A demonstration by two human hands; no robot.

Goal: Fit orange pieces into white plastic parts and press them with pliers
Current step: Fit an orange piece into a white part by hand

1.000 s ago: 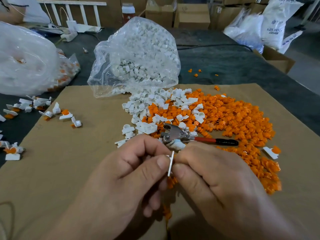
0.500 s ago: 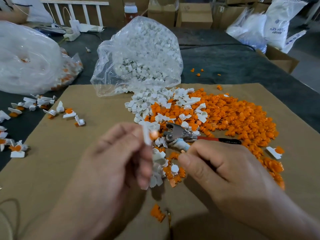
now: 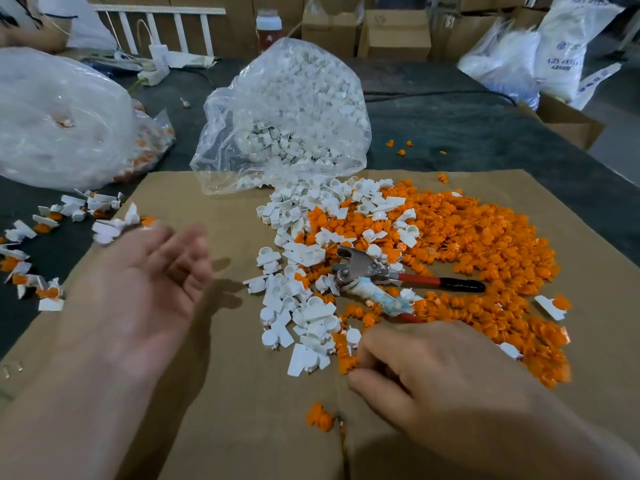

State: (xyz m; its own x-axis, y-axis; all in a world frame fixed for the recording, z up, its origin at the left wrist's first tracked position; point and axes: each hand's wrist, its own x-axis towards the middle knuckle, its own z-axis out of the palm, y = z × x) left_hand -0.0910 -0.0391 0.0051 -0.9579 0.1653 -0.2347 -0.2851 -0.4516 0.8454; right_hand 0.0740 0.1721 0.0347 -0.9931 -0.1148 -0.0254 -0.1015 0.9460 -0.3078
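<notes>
Head view: the left hand (image 3: 149,282) is hovering with fingers spread, palm up, holding nothing. The right hand (image 3: 433,368) is curling its fingertips onto orange pieces (image 3: 467,251) at its 9 o'clock; whether it is pinching one is unclear. The pliers (image 3: 363,268) are lying at its 12 o'clock, beside white parts (image 3: 304,317).

left hand (image 3: 149,282) blurred, fingertips smeared. white piece (image 3: 114,228) just past them smeared too, cannot tell if touching. right hand (image 3: 433,372): fingertips curled under at near edge of orange pieces (image 3: 485,244), hidden; cannot tell if pinching one. near handle of pliers (image 3: 358,264) runs under right hand, end hidden. big bag (image 3: 52,123) at left cut by frame edge. print on far right sack (image 3: 564,53) too blurred to read.
</notes>
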